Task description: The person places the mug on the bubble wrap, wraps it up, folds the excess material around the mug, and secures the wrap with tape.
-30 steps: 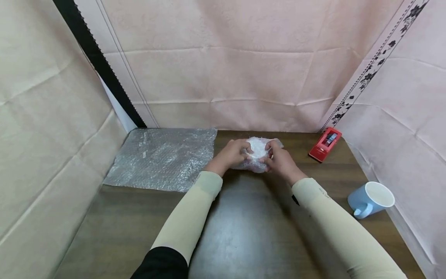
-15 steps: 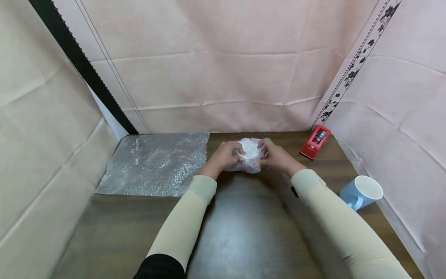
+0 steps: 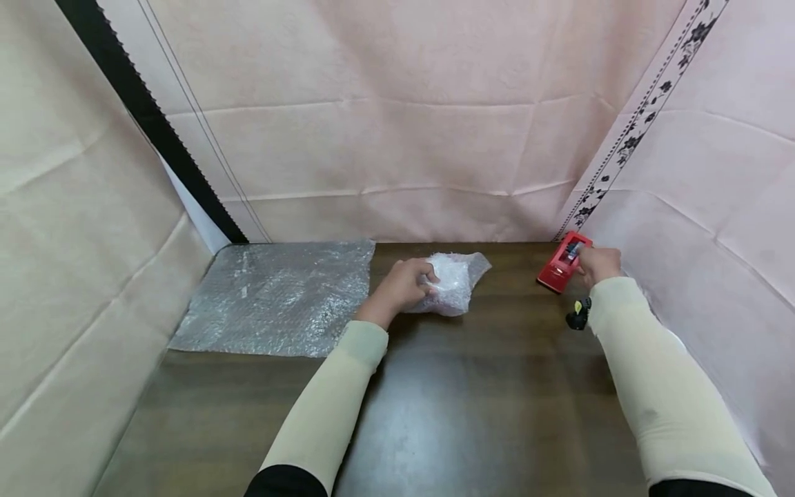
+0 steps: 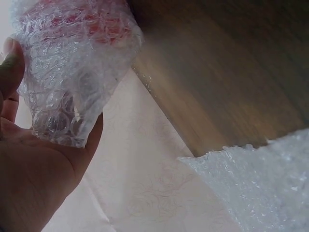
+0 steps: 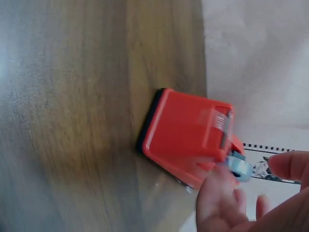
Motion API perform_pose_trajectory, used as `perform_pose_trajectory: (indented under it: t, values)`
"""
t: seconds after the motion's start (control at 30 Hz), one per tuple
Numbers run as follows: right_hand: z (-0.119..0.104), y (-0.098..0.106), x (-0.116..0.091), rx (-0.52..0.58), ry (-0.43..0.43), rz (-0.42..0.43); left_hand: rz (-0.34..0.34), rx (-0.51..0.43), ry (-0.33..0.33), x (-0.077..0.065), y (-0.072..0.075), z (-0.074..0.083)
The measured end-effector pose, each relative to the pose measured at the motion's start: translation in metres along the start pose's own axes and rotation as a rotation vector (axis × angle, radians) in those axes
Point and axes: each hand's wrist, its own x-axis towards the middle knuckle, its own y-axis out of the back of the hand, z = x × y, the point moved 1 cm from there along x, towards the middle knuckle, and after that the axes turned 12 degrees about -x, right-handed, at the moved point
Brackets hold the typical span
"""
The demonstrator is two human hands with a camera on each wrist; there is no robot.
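A bundle in clear bubble wrap (image 3: 452, 283) sits toward the back of the table, with a loose flap of wrap at its right. My left hand (image 3: 404, 284) grips its left side, thumb and fingers around the wrap. Through the layers, the left wrist view shows red and pink on the wrapped thing (image 4: 87, 26); its kind is hidden. At the back right, my right hand (image 3: 599, 264) has reached a red tape dispenser (image 3: 559, 266). Its fingers are blurred beside the tape roll (image 5: 239, 166), and the thumb stands apart from them.
A flat sheet of bubble wrap (image 3: 273, 297) lies at the back left of the brown wooden table (image 3: 435, 414). Pale cloth (image 3: 397, 138) hangs behind and on both sides. The right sleeve (image 3: 652, 386) covers the spot where a blue mug stood in earlier frames.
My right hand has let go of the bundle and moved right to the tape dispenser. My left hand keeps its grip. The right arm now hides the mug.
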Motion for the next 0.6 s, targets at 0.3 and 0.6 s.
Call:
perform_pose_trajectory:
  t: [0.3, 0.6]
  values:
    - [0.006, -0.003, 0.008, 0.028, -0.001, -0.020, 0.007, -0.029, -0.012, 0.000, -0.002, -0.001]
    - [0.007, -0.004, -0.004, 0.227, -0.131, -0.075, -0.006, 0.012, -0.008, -0.002, -0.001, 0.002]
